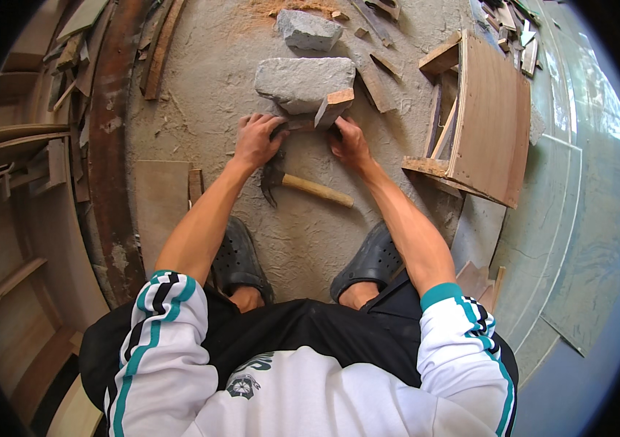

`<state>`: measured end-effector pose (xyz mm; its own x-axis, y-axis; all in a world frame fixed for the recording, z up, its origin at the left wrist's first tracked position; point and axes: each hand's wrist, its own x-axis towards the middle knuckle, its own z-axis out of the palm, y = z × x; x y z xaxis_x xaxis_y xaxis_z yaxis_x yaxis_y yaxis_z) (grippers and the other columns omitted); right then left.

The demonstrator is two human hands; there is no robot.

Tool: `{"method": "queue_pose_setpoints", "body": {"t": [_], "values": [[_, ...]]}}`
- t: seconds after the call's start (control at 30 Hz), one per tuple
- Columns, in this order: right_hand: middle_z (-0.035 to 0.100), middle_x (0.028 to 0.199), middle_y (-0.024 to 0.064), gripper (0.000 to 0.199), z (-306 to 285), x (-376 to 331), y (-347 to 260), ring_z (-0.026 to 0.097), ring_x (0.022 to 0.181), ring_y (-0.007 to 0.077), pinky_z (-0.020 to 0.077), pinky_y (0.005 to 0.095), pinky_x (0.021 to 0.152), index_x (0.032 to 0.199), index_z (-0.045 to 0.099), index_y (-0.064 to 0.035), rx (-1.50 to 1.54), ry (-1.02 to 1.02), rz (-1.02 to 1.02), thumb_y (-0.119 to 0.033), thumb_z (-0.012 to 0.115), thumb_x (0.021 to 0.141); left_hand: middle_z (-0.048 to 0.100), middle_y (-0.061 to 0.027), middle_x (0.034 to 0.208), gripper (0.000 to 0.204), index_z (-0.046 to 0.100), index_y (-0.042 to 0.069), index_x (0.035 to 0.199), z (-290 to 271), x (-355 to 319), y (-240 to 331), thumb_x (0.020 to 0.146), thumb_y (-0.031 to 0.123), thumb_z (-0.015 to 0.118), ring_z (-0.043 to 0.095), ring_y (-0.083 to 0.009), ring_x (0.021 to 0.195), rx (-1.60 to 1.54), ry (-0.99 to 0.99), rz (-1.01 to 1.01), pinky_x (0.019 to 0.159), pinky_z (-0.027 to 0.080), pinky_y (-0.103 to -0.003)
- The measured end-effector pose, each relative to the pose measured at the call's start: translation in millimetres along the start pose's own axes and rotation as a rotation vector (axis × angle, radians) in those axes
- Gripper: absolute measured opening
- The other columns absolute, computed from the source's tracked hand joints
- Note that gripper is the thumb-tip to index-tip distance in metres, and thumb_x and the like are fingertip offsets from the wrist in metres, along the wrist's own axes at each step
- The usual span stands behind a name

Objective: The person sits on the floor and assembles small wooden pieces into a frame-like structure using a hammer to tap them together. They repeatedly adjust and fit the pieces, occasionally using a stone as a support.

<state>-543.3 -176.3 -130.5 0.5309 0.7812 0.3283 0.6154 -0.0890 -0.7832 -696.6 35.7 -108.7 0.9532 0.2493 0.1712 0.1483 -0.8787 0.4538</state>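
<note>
Low in front of a large grey stone block (302, 79), my left hand (256, 141) curls its fingers at the left end of a short reddish-brown wooden strip (301, 127). My right hand (351, 143) is closed at the strip's other side, beside the foot of a small wood offcut (333, 106). That offcut stands tilted against the stone's right front. My right fingertips are partly hidden, so what they grip cannot be made out. A claw hammer (317, 190) lies on the floor between my forearms, its dark head just below my left hand and its wooden handle pointing right.
Beyond the block lies a second grey stone (308, 30). At right stands a wooden box frame (490, 120), with glass sheets (543, 240) past it. A rusty metal beam (109, 138) and a plywood piece (163, 193) are at left. Wood scraps (372, 84) lie farther off.
</note>
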Motion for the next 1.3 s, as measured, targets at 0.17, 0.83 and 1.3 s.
{"method": "queue_pose_setpoints", "body": {"t": [0.17,0.83,1.3], "values": [[0.068,0.095,0.0168,0.037,-0.3,2.3,0.5,0.06,0.087,0.0421,0.0495,0.0469,0.078,0.111,0.063,-0.0061,0.015,0.011,-0.009,0.007,0.064,0.076,0.068,-0.002,0.106,0.031,0.069,0.016,0.113,-2.4,2.3,3.1,0.085,0.029,0.072,0.058,-0.0248,0.107,-0.008,-0.037,-0.021,0.096,0.039,-0.042],[0.07,0.099,0.0171,0.038,3.6,-1.6,0.2,0.063,0.095,0.04,0.0484,0.0459,0.087,0.115,0.061,-0.0056,-0.037,0.022,0.025,0.002,0.069,0.079,0.067,-0.0039,0.105,0.029,0.069,0.015,0.112,-3.1,3.3,2.9,0.086,0.028,0.073,0.059,-0.0267,0.107,-0.064,-0.041,-0.014,0.094,0.042,-0.042],[0.068,0.107,0.0162,0.057,9.2,-10.2,15.9,0.062,0.099,0.0395,0.0479,0.0451,0.091,0.121,0.057,-0.0065,-0.077,-0.019,0.032,0.005,0.074,0.067,0.068,-0.0061,0.108,0.031,0.07,0.011,0.112,-4.9,6.5,0.7,0.086,0.026,0.073,0.058,-0.0298,0.109,-0.089,-0.099,-0.046,0.095,0.042,-0.043]]}}
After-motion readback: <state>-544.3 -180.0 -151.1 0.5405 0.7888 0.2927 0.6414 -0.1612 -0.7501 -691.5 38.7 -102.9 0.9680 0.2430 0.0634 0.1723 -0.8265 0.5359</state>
